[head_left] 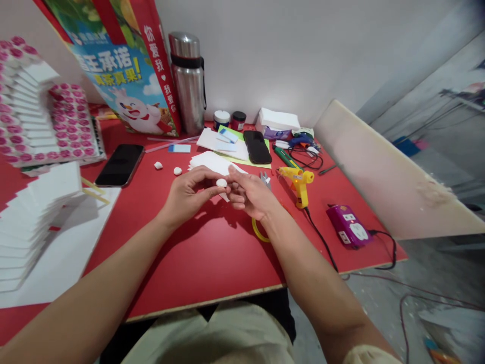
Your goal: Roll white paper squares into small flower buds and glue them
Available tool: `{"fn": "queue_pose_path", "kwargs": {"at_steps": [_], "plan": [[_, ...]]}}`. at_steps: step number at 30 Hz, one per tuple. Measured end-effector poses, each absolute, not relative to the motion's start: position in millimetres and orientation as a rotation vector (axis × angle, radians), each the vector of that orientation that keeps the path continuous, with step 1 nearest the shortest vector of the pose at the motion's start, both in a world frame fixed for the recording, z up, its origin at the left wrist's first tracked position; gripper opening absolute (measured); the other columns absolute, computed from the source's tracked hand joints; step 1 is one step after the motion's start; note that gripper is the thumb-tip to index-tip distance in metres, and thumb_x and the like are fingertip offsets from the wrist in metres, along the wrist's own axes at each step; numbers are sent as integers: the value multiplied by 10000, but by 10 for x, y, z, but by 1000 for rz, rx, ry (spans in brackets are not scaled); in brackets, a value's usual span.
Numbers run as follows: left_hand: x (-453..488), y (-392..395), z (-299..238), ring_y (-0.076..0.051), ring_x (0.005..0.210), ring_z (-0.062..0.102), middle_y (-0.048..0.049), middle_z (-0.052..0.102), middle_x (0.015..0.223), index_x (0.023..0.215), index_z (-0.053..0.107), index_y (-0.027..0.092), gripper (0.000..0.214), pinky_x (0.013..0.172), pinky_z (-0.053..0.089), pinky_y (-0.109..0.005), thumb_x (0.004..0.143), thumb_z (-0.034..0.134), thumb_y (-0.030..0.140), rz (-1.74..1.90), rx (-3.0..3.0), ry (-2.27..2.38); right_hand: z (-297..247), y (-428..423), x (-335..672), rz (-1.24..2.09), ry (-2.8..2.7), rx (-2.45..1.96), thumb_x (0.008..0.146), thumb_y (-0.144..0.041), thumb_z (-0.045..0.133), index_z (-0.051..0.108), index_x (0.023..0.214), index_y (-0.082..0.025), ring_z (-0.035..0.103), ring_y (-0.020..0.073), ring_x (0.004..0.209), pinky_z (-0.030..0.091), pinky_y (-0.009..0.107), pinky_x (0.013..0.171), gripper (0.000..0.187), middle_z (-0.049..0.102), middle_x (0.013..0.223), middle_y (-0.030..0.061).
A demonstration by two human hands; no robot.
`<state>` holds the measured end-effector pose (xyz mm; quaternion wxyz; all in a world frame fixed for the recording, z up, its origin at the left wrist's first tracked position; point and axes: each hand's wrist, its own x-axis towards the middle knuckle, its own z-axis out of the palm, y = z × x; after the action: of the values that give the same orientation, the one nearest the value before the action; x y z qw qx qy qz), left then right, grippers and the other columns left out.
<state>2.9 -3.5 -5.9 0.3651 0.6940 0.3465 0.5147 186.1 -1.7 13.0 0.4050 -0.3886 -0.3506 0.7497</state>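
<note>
Both of my hands meet over the middle of the red table (212,253). My left hand (189,194) and my right hand (250,193) pinch a small white lump (222,183) between their fingertips. Two more small white lumps (158,165) (178,171) lie on the table just left of my hands. A stack of white paper pieces (212,162) sits right behind my fingers. A yellow ring (258,231) lies under my right wrist.
A yellow glue gun (299,183) stands right of my hands, its cord running to a purple power strip (349,226). Two black phones (120,165) (256,146), a steel flask (188,83), small jars (222,119), a printed bag (125,71) and stacked white cards with pink flowers (45,126) are around.
</note>
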Motion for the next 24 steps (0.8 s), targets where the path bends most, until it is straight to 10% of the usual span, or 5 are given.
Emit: {"fn": "queue_pose_path", "kwargs": {"at_steps": [24], "plan": [[-166,242,-262,-112,620,562,9,652,720,958,746,193,223,608,475,-265,794,824,322,1359,1255,1043,19,36,1863,1113,-1348,-1146,928,-403,648,693,841,-196,456,85,535,320,224,478,229,578,646,-28]]}}
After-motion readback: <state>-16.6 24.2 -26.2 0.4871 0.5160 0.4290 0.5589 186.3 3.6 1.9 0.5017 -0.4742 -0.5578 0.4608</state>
